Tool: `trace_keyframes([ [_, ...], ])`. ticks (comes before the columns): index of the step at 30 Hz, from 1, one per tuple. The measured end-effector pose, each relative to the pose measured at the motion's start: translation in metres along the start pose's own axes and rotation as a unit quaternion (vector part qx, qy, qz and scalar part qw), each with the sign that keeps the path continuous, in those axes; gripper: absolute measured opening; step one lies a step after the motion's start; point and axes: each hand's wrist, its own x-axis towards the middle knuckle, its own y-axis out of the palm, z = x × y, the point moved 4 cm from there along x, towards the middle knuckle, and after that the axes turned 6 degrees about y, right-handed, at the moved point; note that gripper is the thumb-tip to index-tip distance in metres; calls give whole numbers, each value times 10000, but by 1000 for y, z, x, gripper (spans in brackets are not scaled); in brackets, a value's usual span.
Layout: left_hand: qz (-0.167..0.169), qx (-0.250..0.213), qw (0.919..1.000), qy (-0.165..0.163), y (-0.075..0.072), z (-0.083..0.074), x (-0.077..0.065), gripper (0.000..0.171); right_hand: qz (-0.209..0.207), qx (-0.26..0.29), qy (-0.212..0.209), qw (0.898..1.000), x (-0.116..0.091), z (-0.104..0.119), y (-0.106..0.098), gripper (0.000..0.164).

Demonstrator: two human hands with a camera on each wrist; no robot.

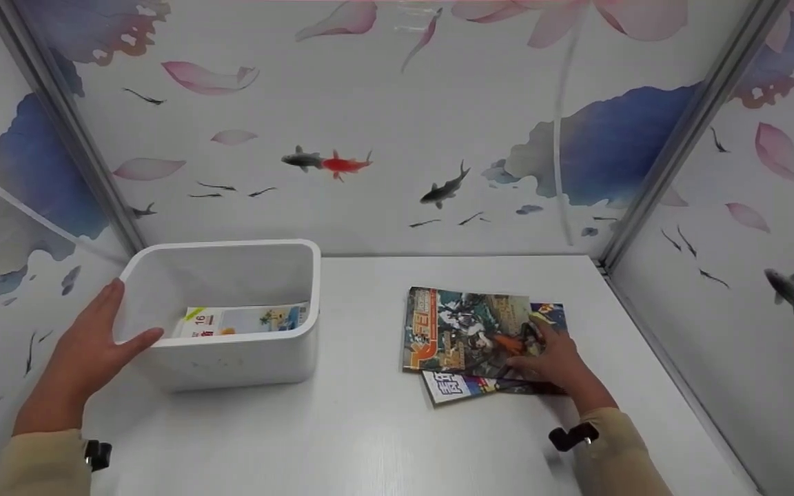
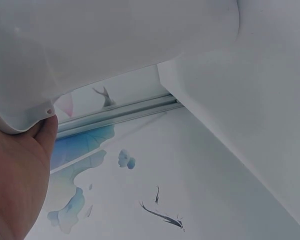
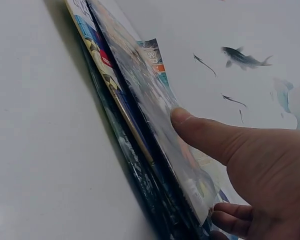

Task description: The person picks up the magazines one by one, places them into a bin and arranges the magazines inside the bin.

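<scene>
A white plastic bin (image 1: 231, 362) stands on the left of the table, with a white printed booklet (image 1: 245, 321) inside it. My left hand (image 1: 90, 344) grips the bin's left rim, thumb over the front corner; in the left wrist view, fingers curl under that rim. On the right lies a small stack of magazines. The top magazine (image 1: 466, 331) has a dark, colourful cover with orange lettering, and others (image 1: 455, 388) stick out beneath it. My right hand (image 1: 552, 355) holds the top magazine at its right side. In the right wrist view its thumb (image 3: 200, 130) lies across the cover, fingers at the edge.
The white tabletop (image 1: 362, 427) runs between bin and magazines. Panels printed with fish, petals and blue leaves enclose it at the back (image 1: 383, 220), left and right. Metal corner posts (image 1: 686, 131) rise at both back corners.
</scene>
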Motion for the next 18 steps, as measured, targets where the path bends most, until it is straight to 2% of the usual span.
trace_keyframes([
  [7,-14,17,10000,-8,-1,-3,-1,115,257,-312,-5,9992,5,6,0,121],
  [13,-57,4,10000,-68,-2,-2,-1,116,253,-329,5,9991,7,11,2,120],
  [18,-92,-46,9999,-31,0,-3,0,116,315,60,-10,9995,10,5,5,116],
])
